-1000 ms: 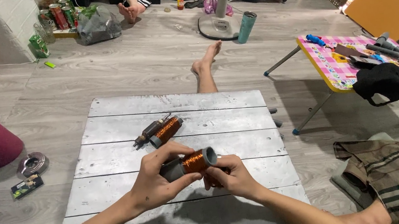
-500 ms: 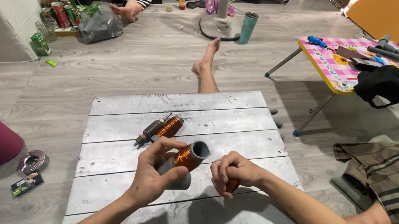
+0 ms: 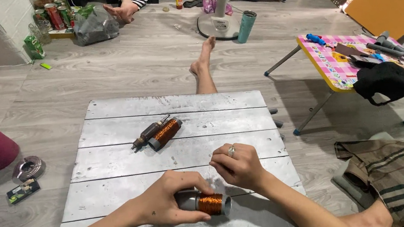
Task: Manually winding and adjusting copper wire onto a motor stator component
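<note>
Gripping the coil point(image 3: 208, 203) lower now, left hand point(image 3: 165, 207); right hand point(image 3: 240, 165) pinched shut, higher.

Green carton point(image 3: 33, 46) and cans point(image 3: 53, 16) by wall.

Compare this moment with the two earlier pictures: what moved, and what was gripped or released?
The left hand has brought the copper-wound coil down and toward the body, keeping its grip. The right hand let go of the coil and has lifted above it, fingers pinched; any wire between them is too fine to see. The second coil and dark tool on the white board stayed put.
</note>
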